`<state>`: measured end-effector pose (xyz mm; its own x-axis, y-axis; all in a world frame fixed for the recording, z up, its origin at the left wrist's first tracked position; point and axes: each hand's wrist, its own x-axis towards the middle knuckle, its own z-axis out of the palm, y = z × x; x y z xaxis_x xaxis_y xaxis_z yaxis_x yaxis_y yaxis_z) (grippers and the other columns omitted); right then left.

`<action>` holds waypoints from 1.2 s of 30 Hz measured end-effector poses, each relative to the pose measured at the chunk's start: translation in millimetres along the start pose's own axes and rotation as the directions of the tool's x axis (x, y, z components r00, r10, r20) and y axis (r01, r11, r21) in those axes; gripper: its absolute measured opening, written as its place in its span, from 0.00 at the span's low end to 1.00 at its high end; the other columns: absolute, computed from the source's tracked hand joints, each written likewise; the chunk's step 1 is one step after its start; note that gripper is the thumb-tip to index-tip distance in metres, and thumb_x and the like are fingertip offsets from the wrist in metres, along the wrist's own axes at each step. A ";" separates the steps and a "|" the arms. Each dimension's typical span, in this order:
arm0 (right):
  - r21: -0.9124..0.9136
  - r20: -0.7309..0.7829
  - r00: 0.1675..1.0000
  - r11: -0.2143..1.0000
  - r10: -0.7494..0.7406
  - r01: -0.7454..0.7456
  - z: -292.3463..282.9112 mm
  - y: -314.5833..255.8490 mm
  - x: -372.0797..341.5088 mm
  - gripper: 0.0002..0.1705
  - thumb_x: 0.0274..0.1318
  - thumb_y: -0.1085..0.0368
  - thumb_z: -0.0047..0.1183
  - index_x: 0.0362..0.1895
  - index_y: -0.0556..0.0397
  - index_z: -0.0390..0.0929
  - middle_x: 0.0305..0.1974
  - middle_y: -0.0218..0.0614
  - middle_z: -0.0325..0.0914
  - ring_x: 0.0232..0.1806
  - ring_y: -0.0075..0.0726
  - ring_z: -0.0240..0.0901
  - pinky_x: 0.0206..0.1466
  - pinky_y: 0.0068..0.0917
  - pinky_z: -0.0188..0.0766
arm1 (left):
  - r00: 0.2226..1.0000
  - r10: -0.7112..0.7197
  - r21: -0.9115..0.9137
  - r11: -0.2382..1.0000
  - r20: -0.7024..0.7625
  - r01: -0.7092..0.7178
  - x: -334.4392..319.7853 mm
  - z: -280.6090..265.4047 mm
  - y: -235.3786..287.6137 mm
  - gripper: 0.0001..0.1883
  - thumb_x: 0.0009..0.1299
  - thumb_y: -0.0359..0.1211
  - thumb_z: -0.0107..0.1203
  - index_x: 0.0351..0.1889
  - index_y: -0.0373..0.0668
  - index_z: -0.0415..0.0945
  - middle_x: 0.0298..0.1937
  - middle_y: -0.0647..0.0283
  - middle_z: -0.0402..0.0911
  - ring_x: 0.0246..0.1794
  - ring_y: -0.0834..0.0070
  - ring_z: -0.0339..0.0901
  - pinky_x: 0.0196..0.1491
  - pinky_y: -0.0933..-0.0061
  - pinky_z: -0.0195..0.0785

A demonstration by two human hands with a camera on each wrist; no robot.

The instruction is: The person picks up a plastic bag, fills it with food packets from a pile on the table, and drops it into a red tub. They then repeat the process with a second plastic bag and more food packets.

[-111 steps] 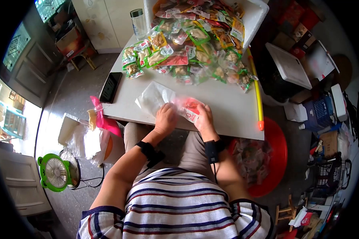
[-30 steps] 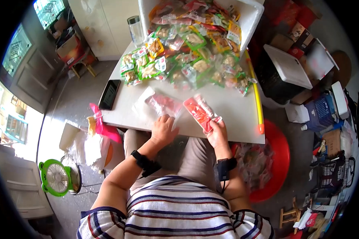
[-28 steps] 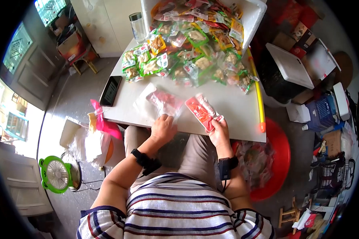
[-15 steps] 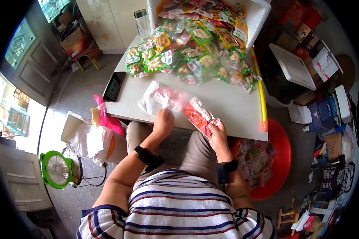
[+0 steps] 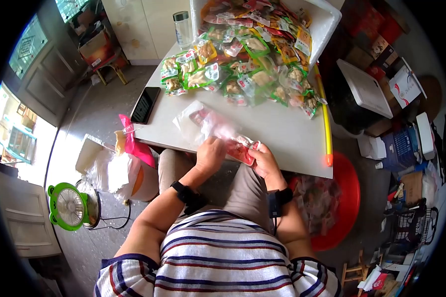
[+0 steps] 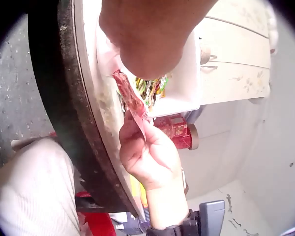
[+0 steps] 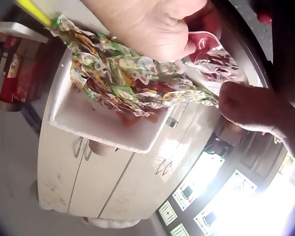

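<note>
My right hand (image 5: 267, 162) pinches one end of a flat red food packet (image 5: 240, 151), thumb on top, near the table's front edge. My left hand (image 5: 210, 156) has its fingers curled at the mouth of a clear plastic bag (image 5: 186, 123), right beside the packet's far end. Reddish packaging shows through the bag. In the left wrist view the right hand (image 6: 155, 157) holds the red packet (image 6: 132, 98) edge-on, while the left hand (image 6: 147, 39) hides the bag. The left hand's thumb side (image 7: 246, 105) appears at right in the right wrist view.
Many small food packets (image 5: 252, 76) spill from a white foam box (image 5: 327, 27) at the back. A phone (image 5: 145, 105) and glass jar (image 5: 182, 29) stand left. A yellow stick (image 5: 324, 119) lines the right edge; a red basin (image 5: 351, 198) sits below.
Over the last second, the red packet in my right hand has moved left and down to the bag. Since the oldest frame, reddish packaging has appeared inside the bag.
</note>
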<state>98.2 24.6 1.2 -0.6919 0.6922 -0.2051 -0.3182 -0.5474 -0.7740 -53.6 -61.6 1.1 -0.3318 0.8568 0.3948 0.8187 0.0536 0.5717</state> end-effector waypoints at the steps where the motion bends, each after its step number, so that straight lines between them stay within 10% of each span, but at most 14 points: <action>1: 0.021 -0.010 1.000 1.000 0.021 -0.021 2.0 1.9 2.1 0.12 0.47 0.76 0.39 0.40 0.61 0.65 0.35 0.38 0.70 0.36 0.31 0.69 0.39 0.27 0.69 | 1.000 0.020 0.005 1.000 -0.003 -0.020 -2.3 2.8 -1.0 0.03 0.56 0.29 0.47 0.24 0.40 0.68 0.26 0.56 0.69 0.29 0.57 0.67 0.31 0.62 0.63; 7: 0.004 0.052 0.991 0.993 0.121 -0.121 12.2 24.5 34.0 0.13 0.49 0.71 0.39 0.42 0.56 0.63 0.36 0.36 0.70 0.35 0.31 0.69 0.36 0.31 0.71 | 0.995 0.097 0.026 0.995 -0.008 -0.097 -13.4 8.9 2.0 0.03 0.54 0.28 0.47 0.22 0.40 0.66 0.24 0.58 0.68 0.28 0.60 0.67 0.29 0.63 0.62; 10: -0.355 -0.034 0.989 0.924 0.141 -0.144 20.1 22.5 34.2 0.11 0.49 0.70 0.39 0.39 0.56 0.65 0.31 0.33 0.70 0.29 0.28 0.69 0.30 0.26 0.70 | 0.993 0.119 0.018 0.993 -0.001 -0.119 -17.2 7.0 -1.2 0.03 0.54 0.29 0.48 0.23 0.41 0.66 0.25 0.58 0.68 0.27 0.60 0.67 0.29 0.63 0.63; 14: -0.755 -0.019 0.972 0.640 -0.235 0.140 -27.6 52.3 55.7 0.09 0.48 0.70 0.39 0.35 0.58 0.67 0.24 0.31 0.71 0.21 0.22 0.65 0.22 0.19 0.64 | 0.993 0.119 0.038 0.992 0.022 -0.120 -20.0 6.1 -2.8 0.05 0.53 0.30 0.47 0.27 0.42 0.66 0.26 0.58 0.68 0.27 0.59 0.68 0.29 0.62 0.63; 17: -0.874 -0.016 0.957 0.470 -0.288 0.127 -19.6 45.8 51.9 0.08 0.44 0.69 0.40 0.29 0.61 0.68 0.25 0.47 0.71 0.26 0.46 0.68 0.31 0.31 0.64 | 0.994 0.105 0.064 0.992 0.020 -0.106 -19.4 5.3 3.1 0.05 0.53 0.30 0.47 0.27 0.42 0.67 0.25 0.59 0.68 0.27 0.61 0.67 0.29 0.63 0.63; 20: -0.837 0.014 0.977 0.532 -0.213 0.128 -3.3 48.3 59.0 0.08 0.43 0.69 0.40 0.28 0.60 0.67 0.26 0.49 0.69 0.27 0.51 0.66 0.33 0.32 0.64 | 0.982 0.189 0.072 0.979 -0.004 -0.189 -15.8 -0.6 8.3 0.03 0.53 0.29 0.48 0.23 0.41 0.66 0.23 0.59 0.68 0.26 0.61 0.67 0.28 0.64 0.62; 24: -0.560 -0.102 0.991 0.819 0.083 -0.127 33.7 26.8 48.1 0.07 0.44 0.73 0.35 0.30 0.58 0.66 0.22 0.29 0.67 0.20 0.23 0.64 0.20 0.21 0.64 | 0.977 0.210 0.117 0.970 0.028 -0.212 -15.5 -5.8 8.7 0.04 0.50 0.30 0.48 0.24 0.47 0.70 0.22 0.64 0.66 0.27 0.68 0.65 0.32 0.69 0.62; 27: -0.453 0.005 0.978 0.872 0.209 -0.184 33.2 21.6 45.3 0.09 0.44 0.73 0.34 0.30 0.58 0.66 0.22 0.30 0.66 0.20 0.23 0.64 0.19 0.21 0.65 | 0.975 0.218 0.131 0.967 0.030 -0.220 -17.2 -4.6 3.7 0.04 0.50 0.31 0.48 0.25 0.48 0.71 0.23 0.65 0.66 0.28 0.68 0.65 0.32 0.66 0.61; 36: -0.741 -0.057 0.990 0.660 0.126 -0.126 19.9 22.6 48.7 0.12 0.43 0.74 0.34 0.33 0.59 0.68 0.21 0.31 0.67 0.19 0.22 0.63 0.21 0.19 0.64 | 0.981 0.189 0.218 0.957 0.031 -0.191 -11.3 -6.4 0.5 0.25 0.48 0.40 0.56 0.44 0.43 0.67 0.49 0.57 0.64 0.55 0.59 0.56 0.56 0.54 0.45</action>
<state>44.3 36.6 -14.3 -0.6887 0.6432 -0.3347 0.3577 -0.1000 -0.9285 -52.4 -74.5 1.6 -0.1564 0.8668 0.4736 0.9491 -0.0009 0.3150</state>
